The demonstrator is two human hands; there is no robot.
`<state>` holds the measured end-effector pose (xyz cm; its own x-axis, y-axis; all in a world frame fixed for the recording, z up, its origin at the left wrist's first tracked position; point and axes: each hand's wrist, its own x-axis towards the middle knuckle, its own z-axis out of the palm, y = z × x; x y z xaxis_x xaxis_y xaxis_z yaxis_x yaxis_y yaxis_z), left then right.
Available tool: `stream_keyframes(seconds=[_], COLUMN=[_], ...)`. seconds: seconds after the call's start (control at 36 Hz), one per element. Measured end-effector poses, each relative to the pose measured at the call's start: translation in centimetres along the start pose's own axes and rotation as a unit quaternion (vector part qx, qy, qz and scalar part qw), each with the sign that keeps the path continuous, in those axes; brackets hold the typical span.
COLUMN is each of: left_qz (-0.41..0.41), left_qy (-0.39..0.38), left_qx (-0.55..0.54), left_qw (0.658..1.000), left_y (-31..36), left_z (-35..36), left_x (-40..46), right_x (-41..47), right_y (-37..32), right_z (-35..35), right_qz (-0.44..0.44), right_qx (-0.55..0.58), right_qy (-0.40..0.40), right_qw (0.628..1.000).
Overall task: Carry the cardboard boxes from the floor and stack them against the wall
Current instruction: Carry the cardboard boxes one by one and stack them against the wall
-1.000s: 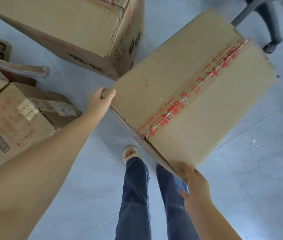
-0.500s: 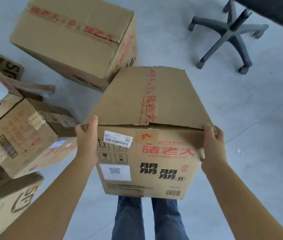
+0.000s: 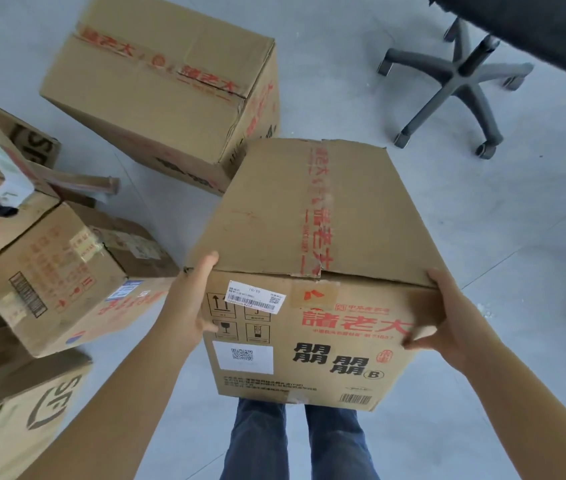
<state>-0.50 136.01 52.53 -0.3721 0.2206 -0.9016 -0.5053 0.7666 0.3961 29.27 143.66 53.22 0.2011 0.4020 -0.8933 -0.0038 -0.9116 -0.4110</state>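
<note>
I hold a brown cardboard box (image 3: pixel 312 216) with red tape and red and black print in front of my legs, above the floor. My left hand (image 3: pixel 191 299) grips its near left corner, thumb up along the top edge. My right hand (image 3: pixel 444 320) grips the near right corner, with the thumb lying on the printed front face. The fingers behind both corners are hidden. A larger taped box (image 3: pixel 156 84) stands on the floor just beyond it.
Several more boxes (image 3: pixel 56 271) lie piled at the left, some tilted, one marked SF (image 3: pixel 25 410). An office chair base (image 3: pixel 454 77) on castors stands at the upper right. Grey floor (image 3: pixel 517 237) shows to the right.
The held box has turned from tilted, top towards me, to upright with its printed side facing me. Both hands moved to its near corners. The view has shifted slightly.
</note>
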Motion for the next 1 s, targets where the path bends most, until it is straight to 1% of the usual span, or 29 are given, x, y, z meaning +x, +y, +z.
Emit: stream_keyframes(seconds=[0.14,0.28,0.39,0.5,0.56,0.61,0.69,0.81,0.89,0.97,1.0], left_qz=[0.037,0.093,0.146,0.207,0.241,0.273,0.293,0.316,0.340,0.355,0.356], left_qy=[-0.029,-0.061,-0.108,-0.122,-0.111,-0.096,-0.075,0.002,0.059,0.112,0.144], left_qx=[-0.007,-0.016,-0.030,-0.062,-0.093,-0.132,-0.179,-0.277,-0.324,-0.371,-0.398], left_qw=[0.999,0.994,0.983,0.969,0.960,0.948,0.936,0.908,0.881,0.851,0.833], left_y=[0.6,2.6,4.9,6.0,5.5,4.5,2.7,-1.7,-5.8,-10.2,-12.5], left_z=[-0.1,-0.6,-1.7,-2.9,-3.6,-4.2,-5.1,-6.7,-8.1,-9.3,-9.9], left_x=[-3.5,-8.6,-13.8,-19.1,-21.7,-24.3,-27.0,-30.9,-34.0,-36.8,-38.2], right_x=[-3.4,-9.1,-14.4,-18.7,-20.6,-22.2,-23.7,-26.3,-27.8,-29.8,-30.8], right_y=[-0.8,-2.9,-5.7,-8.3,-9.5,-10.2,-11.3,-12.4,-12.1,-11.0,-9.9], right_z=[-2.2,-4.1,-5.3,-6.2,-6.5,-6.9,-7.2,-7.0,-6.0,-4.4,-3.7], right_qz=[-0.047,-0.105,-0.170,-0.235,-0.270,-0.306,-0.338,-0.380,-0.380,-0.382,-0.382], right_qx=[0.004,0.005,0.012,0.001,-0.002,-0.014,-0.040,-0.086,-0.135,-0.179,-0.208], right_qy=[0.000,-0.002,-0.016,-0.039,-0.053,-0.089,-0.116,-0.199,-0.252,-0.299,-0.331], right_qw=[0.999,0.994,0.985,0.971,0.961,0.948,0.933,0.899,0.880,0.856,0.837])
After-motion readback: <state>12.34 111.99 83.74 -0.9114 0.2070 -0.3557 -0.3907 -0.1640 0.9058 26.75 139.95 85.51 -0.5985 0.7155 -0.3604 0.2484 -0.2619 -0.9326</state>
